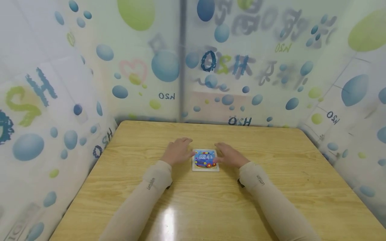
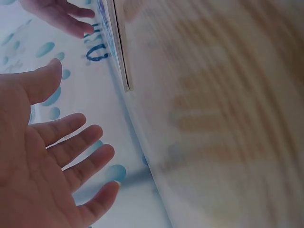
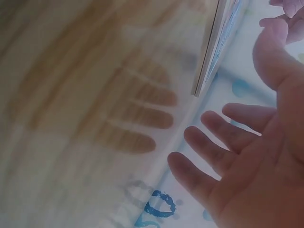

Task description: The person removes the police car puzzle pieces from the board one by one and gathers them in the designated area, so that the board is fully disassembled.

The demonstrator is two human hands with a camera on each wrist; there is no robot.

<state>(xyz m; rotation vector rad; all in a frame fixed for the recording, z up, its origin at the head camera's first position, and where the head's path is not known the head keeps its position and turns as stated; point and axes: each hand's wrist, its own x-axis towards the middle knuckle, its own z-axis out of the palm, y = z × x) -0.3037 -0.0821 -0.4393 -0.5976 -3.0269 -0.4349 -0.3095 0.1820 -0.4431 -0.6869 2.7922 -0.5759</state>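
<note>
A small square picture puzzle [image 1: 205, 160] with a blue cartoon car and a pale border lies flat on the wooden table. My left hand [image 1: 178, 151] is held just left of it, fingers spread and relaxed, holding nothing. On the other side, my right hand [image 1: 230, 155] has its thumb overlapping the puzzle's right edge in the head view. From the left wrist, the left palm [image 2: 42, 152] shows with loosely bent fingers, and the puzzle's thin edge [image 2: 118, 52] stands beyond. In the right wrist view the right hand [image 3: 247, 156] is likewise spread, apart from the puzzle's side [image 3: 209, 52].
The wooden table [image 1: 271, 187] spreads out around the puzzle, with a glare spot near its front. Behind it and on both sides stand pale walls [image 1: 144, 110] printed with blue and green drops and H2O lettering.
</note>
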